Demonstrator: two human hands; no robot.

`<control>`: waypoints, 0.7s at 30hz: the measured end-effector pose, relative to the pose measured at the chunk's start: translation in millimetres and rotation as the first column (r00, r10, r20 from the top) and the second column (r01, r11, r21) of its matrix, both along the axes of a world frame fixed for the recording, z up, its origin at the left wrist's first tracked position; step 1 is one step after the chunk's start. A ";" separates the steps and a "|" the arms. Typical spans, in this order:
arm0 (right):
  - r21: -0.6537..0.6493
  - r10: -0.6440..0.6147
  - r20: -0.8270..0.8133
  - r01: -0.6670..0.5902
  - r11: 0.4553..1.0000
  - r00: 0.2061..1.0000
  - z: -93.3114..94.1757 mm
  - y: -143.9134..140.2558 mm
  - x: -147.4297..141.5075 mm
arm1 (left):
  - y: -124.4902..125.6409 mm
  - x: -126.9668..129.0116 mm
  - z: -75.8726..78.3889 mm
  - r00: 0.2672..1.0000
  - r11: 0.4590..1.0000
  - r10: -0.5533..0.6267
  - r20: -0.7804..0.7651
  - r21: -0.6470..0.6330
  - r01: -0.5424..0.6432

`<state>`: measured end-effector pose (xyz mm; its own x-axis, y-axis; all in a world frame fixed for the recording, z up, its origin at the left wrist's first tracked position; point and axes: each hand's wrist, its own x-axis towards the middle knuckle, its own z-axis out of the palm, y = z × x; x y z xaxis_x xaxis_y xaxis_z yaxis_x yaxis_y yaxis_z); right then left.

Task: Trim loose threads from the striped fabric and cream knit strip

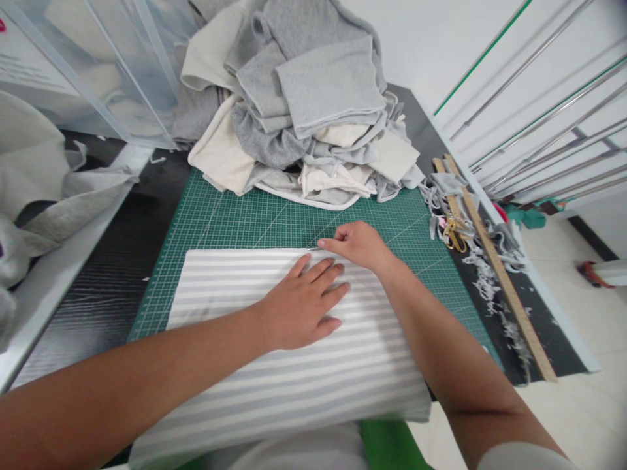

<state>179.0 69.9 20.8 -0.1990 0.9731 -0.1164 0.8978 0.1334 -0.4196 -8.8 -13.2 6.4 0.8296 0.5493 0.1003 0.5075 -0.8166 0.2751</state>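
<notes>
A grey-and-white striped cloth [274, 372] lies flat on a green gridded cutting mat [235, 215]. My left hand [301, 303] presses palm-down on the cloth near its far edge, fingers spread. My right hand [357, 245] rests at the cloth's far edge with fingers pinched on something thin and silvery; what it is I cannot tell.
A heap of grey and cream fabric pieces [304, 104] sits at the mat's far end. A wooden ruler [499, 267], gold-handled scissors [453, 235] and fabric scraps lie to the right. Clear plastic bins [88, 65] and more cloth are on the left.
</notes>
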 end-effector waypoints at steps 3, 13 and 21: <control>0.007 -0.005 0.022 0.005 1.000 1.000 -0.3 -0.6 -1.6 | -0.4 0.4 0.0 1.000 1.000 0.001 -0.002 0.000 -0.001; 0.026 -0.008 0.055 0.007 1.000 0.998 1.9 -6.1 -4.5 | -0.3 0.4 -0.3 1.000 1.000 0.006 -0.002 0.002 -0.006; 0.041 -0.029 0.171 0.022 0.999 0.985 0.7 -9.5 -11.2 | 0.0 1.8 1.2 1.000 1.000 0.004 -0.014 -0.001 -0.004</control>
<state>167.8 60.4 21.5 -0.1543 0.9820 -0.1089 0.9594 0.1226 -0.2542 -7.0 -13.2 7.6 0.8287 0.5526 0.0887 0.5143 -0.8145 0.2686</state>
